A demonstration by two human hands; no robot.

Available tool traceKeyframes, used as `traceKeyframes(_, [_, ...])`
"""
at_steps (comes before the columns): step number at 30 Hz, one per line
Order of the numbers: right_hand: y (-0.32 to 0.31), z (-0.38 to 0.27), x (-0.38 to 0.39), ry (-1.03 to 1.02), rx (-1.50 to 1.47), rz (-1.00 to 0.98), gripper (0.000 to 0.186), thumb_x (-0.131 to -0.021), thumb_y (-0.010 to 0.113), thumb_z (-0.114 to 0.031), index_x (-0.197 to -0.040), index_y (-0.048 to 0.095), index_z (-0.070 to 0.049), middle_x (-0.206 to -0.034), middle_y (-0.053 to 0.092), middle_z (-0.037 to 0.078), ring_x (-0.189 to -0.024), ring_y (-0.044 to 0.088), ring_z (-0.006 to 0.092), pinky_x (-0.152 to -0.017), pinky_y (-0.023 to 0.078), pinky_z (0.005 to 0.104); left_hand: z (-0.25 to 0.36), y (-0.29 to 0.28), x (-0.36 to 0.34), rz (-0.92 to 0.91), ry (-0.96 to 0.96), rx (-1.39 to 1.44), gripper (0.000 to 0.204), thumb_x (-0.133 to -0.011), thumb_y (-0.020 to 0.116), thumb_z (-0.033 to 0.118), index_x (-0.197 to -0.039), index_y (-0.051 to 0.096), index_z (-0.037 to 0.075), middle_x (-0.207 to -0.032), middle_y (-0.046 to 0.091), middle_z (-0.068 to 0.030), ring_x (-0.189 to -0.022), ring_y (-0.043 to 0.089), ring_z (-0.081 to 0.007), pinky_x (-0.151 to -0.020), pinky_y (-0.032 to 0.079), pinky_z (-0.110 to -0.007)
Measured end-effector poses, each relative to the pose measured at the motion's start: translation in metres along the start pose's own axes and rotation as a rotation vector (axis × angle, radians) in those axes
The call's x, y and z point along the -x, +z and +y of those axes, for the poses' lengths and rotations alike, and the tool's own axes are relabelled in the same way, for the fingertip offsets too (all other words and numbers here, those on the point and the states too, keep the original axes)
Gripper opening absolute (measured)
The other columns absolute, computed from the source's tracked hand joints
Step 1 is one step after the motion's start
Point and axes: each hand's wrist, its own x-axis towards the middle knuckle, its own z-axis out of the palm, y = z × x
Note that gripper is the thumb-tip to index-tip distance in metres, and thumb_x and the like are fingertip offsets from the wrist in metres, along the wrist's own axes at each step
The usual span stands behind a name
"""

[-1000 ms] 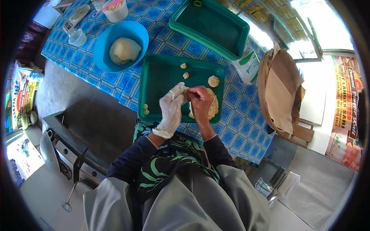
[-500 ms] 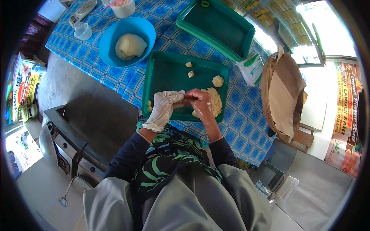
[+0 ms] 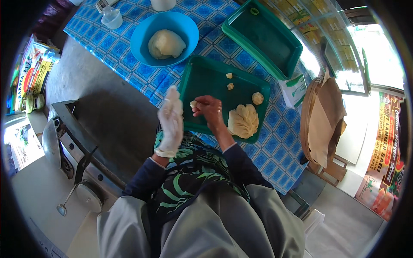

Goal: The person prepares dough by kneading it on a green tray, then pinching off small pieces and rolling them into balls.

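Right hand point(image 3: 209, 109): bare, pinching a small dough piece point(image 3: 193, 103) over the green tray point(image 3: 202, 77).
Left hand point(image 3: 171, 118): gloved, fingers extended, holding nothing, just beside the piece.
Dough sheet point(image 3: 243, 121): on the tray, near the right wrist.
Blue bowl point(image 3: 142, 32): holds a dough lump, on the surface.

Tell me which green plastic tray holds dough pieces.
The near green plastic tray, right under the gloved left hand and bare right hand; it carries the flattened dough lump and small pieces. The far green tray holds none.

Blue-checked table point(image 3: 129, 41): blue bowl point(image 3: 142, 32), two green trays point(image 3: 195, 84).
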Motion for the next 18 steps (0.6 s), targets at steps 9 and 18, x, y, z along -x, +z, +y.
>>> traceKeyframes(9, [0.031,0.055,-0.03,-0.521,0.658,0.09,0.024,-0.083,0.051,0.009,-0.097,0.07,0.006,-0.086,0.068,0.016,-0.072,0.068,0.0212,-0.061,0.055,0.0322,0.036,-0.065,-0.045,0.41,0.005,0.023,0.033,-0.09,0.068,0.011,-0.116,0.062,-0.007,-0.113,0.066,-0.0145,-0.107,0.065,-0.0273,-0.097,0.051,-0.036])
traceKeyframes(18, [-0.078,-0.016,0.043,-0.674,0.971,0.474,0.015,-0.074,0.072,-0.006,-0.088,0.071,0.0,-0.084,0.065,0.014,-0.076,0.065,0.0312,-0.066,0.052,0.0404,0.045,0.012,-0.017,-0.139,-0.386,-0.084,0.035,-0.097,0.057,0.026,-0.108,0.063,-0.007,-0.097,0.069,-0.0129,-0.09,0.068,-0.02,-0.079,0.056,-0.031])
